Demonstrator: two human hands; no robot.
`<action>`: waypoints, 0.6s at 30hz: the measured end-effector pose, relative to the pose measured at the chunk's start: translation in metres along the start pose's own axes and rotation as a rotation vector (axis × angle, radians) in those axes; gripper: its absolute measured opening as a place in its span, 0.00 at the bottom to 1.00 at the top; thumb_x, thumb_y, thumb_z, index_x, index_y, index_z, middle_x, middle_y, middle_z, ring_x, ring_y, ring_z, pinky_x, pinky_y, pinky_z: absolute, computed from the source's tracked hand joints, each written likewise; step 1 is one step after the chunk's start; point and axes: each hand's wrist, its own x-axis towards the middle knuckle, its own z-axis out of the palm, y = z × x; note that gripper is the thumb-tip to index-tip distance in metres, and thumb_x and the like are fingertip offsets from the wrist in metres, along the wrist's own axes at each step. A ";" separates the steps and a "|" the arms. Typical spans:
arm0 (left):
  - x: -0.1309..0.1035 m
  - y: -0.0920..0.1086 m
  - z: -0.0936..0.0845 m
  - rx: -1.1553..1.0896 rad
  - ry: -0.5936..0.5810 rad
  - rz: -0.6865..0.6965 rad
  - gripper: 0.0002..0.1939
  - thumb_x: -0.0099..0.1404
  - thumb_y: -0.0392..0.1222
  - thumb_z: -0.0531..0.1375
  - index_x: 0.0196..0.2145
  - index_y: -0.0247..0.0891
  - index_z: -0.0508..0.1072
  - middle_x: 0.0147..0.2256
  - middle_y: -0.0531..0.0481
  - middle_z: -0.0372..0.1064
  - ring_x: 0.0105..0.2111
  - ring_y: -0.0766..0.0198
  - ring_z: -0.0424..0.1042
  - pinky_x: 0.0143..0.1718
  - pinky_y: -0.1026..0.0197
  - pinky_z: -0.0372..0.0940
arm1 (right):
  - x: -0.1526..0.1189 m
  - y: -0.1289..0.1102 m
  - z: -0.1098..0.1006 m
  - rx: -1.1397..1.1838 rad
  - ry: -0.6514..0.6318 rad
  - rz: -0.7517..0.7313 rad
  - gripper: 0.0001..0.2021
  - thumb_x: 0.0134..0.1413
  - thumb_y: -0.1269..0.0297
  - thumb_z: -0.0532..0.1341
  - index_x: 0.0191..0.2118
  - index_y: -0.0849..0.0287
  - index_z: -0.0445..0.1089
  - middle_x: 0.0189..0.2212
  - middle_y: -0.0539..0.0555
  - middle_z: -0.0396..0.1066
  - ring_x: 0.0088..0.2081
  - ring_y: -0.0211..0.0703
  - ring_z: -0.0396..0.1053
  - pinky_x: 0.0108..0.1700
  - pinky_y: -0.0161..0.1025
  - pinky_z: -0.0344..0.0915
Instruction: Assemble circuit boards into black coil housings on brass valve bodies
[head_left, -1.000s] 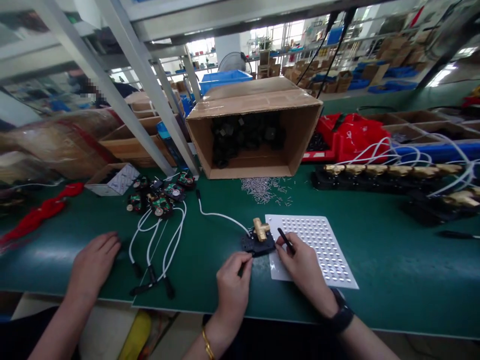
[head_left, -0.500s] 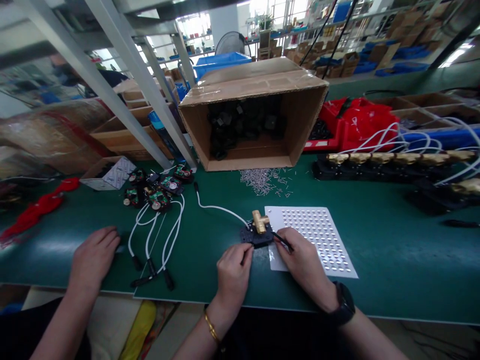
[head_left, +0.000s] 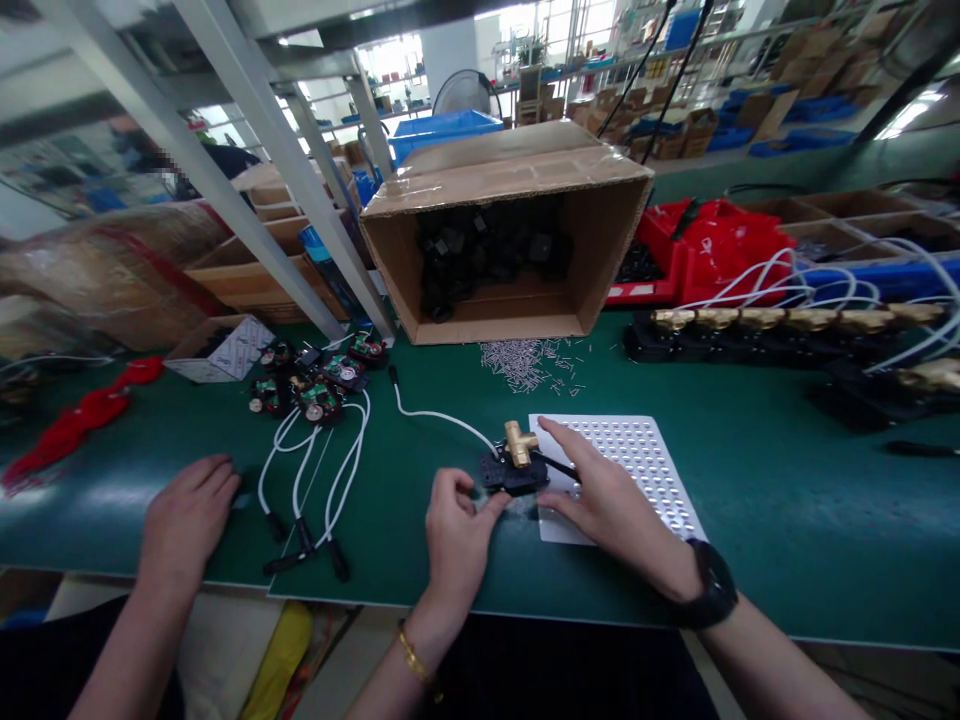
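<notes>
In the head view, a brass T-shaped fitting (head_left: 517, 443) sits on a black housing (head_left: 498, 474) on the green table. A white cable (head_left: 442, 415) runs from the housing to the upper left. At its near left side is my left hand (head_left: 459, 530), thumb against or very close to the lower edge, fingers bent and apart from the thumb. My right hand (head_left: 604, 495) is spread at the right side, thumb and index finger apart. A short black cable (head_left: 556, 465) reaches from the housing to that hand. Under my right hand lies a white sheet of round stickers (head_left: 664, 470).
Small screws (head_left: 517, 365) lie heaped before a cardboard box (head_left: 510, 325) of black parts. Circuit-board units (head_left: 319, 400) with white cables lie left. Brass-topped assemblies (head_left: 761, 335) line the right. A co-worker's hand (head_left: 187, 515) rests on the table at left.
My right hand has loosened from the black cable and spread its fingers. My left fingers have parted from the thumb. The housing has hardly moved.
</notes>
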 end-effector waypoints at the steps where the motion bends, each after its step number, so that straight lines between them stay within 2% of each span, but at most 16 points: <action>1: 0.007 0.005 -0.006 -0.172 0.005 -0.086 0.17 0.54 0.50 0.63 0.34 0.39 0.64 0.28 0.54 0.66 0.18 0.71 0.60 0.20 0.67 0.55 | 0.006 -0.001 -0.001 -0.013 -0.054 0.006 0.42 0.44 0.69 0.65 0.63 0.54 0.44 0.59 0.58 0.55 0.56 0.52 0.59 0.52 0.48 0.62; 3: 0.027 0.019 -0.020 -0.519 -0.062 -0.252 0.19 0.59 0.54 0.56 0.41 0.39 0.62 0.37 0.46 0.69 0.18 0.72 0.61 0.17 0.68 0.55 | 0.014 -0.003 -0.001 -0.029 -0.143 0.016 0.41 0.42 0.70 0.67 0.62 0.55 0.48 0.56 0.59 0.60 0.53 0.53 0.63 0.50 0.47 0.63; 4: 0.039 0.026 -0.026 -0.634 -0.148 -0.324 0.19 0.59 0.55 0.56 0.41 0.38 0.62 0.40 0.42 0.70 0.17 0.73 0.61 0.17 0.68 0.55 | 0.017 -0.004 -0.001 -0.037 -0.168 0.023 0.38 0.41 0.69 0.67 0.60 0.57 0.53 0.53 0.60 0.64 0.50 0.54 0.65 0.48 0.46 0.64; 5: 0.051 0.033 -0.030 -0.712 -0.211 -0.333 0.17 0.59 0.52 0.57 0.39 0.36 0.63 0.40 0.40 0.70 0.17 0.74 0.60 0.17 0.69 0.55 | 0.018 -0.005 0.000 -0.045 -0.180 0.028 0.33 0.41 0.68 0.68 0.56 0.58 0.58 0.49 0.59 0.67 0.46 0.54 0.68 0.45 0.45 0.65; 6: 0.063 0.041 -0.030 -0.744 -0.180 -0.298 0.16 0.58 0.49 0.59 0.38 0.36 0.65 0.38 0.41 0.72 0.17 0.75 0.59 0.17 0.71 0.55 | 0.019 -0.007 0.001 -0.058 -0.176 0.034 0.29 0.40 0.66 0.68 0.52 0.58 0.62 0.45 0.58 0.69 0.44 0.53 0.69 0.42 0.43 0.65; 9: 0.083 0.073 -0.011 -0.668 -0.011 -0.044 0.18 0.56 0.43 0.61 0.44 0.36 0.67 0.26 0.51 0.70 0.16 0.75 0.58 0.15 0.74 0.54 | 0.018 -0.012 0.005 -0.113 -0.110 0.074 0.25 0.39 0.62 0.69 0.46 0.58 0.65 0.42 0.56 0.70 0.39 0.50 0.70 0.37 0.39 0.65; 10: 0.084 0.087 0.000 -0.605 -0.018 0.051 0.21 0.57 0.41 0.61 0.48 0.36 0.67 0.24 0.54 0.68 0.17 0.75 0.58 0.15 0.74 0.53 | 0.016 -0.012 0.006 -0.117 -0.065 0.093 0.25 0.39 0.62 0.68 0.47 0.58 0.65 0.42 0.56 0.70 0.39 0.50 0.70 0.37 0.39 0.65; 12: 0.075 0.120 0.022 -0.454 -0.183 0.229 0.23 0.60 0.40 0.58 0.53 0.36 0.64 0.23 0.55 0.66 0.17 0.75 0.57 0.16 0.74 0.55 | 0.010 -0.011 0.001 -0.076 0.063 0.127 0.25 0.41 0.65 0.67 0.48 0.58 0.63 0.42 0.55 0.70 0.41 0.48 0.69 0.39 0.39 0.65; 14: 0.059 0.153 0.039 -0.298 -0.439 0.404 0.22 0.62 0.39 0.54 0.55 0.35 0.63 0.26 0.52 0.68 0.19 0.73 0.60 0.18 0.71 0.59 | -0.003 -0.004 -0.015 -0.005 0.227 0.152 0.25 0.42 0.66 0.66 0.49 0.58 0.63 0.42 0.55 0.70 0.42 0.48 0.69 0.41 0.40 0.65; 16: 0.043 0.178 0.050 -0.219 -0.537 0.569 0.25 0.62 0.38 0.55 0.57 0.38 0.60 0.41 0.45 0.69 0.26 0.69 0.67 0.24 0.68 0.66 | -0.018 0.011 -0.039 0.007 0.376 0.173 0.23 0.43 0.65 0.66 0.48 0.60 0.64 0.41 0.57 0.70 0.42 0.49 0.69 0.41 0.42 0.65; 18: 0.033 0.185 0.053 -0.139 -0.585 0.737 0.30 0.60 0.38 0.58 0.59 0.41 0.56 0.52 0.42 0.62 0.35 0.63 0.70 0.33 0.63 0.70 | -0.022 0.033 -0.063 -0.079 0.491 0.179 0.21 0.46 0.59 0.65 0.46 0.61 0.65 0.41 0.59 0.70 0.40 0.51 0.69 0.40 0.45 0.66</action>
